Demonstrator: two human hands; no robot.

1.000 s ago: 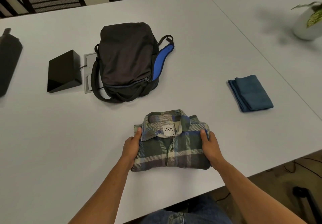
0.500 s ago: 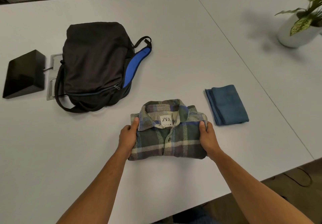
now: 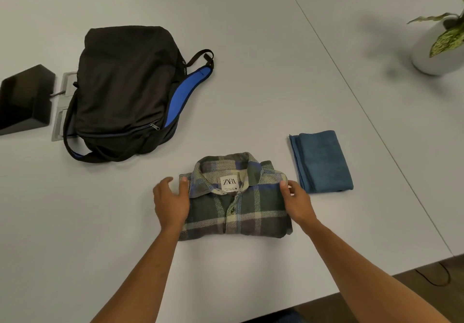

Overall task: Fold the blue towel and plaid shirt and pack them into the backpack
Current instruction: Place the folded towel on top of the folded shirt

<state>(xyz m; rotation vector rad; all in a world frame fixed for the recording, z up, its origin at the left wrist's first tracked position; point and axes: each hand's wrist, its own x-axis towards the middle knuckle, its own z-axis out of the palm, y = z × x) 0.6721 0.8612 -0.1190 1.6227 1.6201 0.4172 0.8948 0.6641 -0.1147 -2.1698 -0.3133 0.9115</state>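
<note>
**Plaid shirt folded on the pale desk, one hand at each side**

Plaid shirt (image 3: 238, 204) lies folded, collar up, on a broad pale grey desk (image 3: 251, 71) between the two hands. Far to the left of the left hand, a black box (image 3: 23, 99) sits at the desk's edge beside a metal floor-box style plate (image 3: 61, 111). Beyond the left hand lies the black backpack (image 3: 125, 91), flat, its blue-lined strap showing. The left hand (image 3: 170, 203) has relaxed, spread fingers beside the shirt's left edge, thumb touching the fabric. The right hand (image 3: 296, 203) pinches the shirt's right edge with thumb on top. Just right of the right hand lies the folded blue towel (image 3: 324, 162). A seam crosses the desk beyond it, and a white plant pot (image 3: 431, 51) stands far right. Dark floor (image 3: 426, 297) shows past the near edge.
</note>
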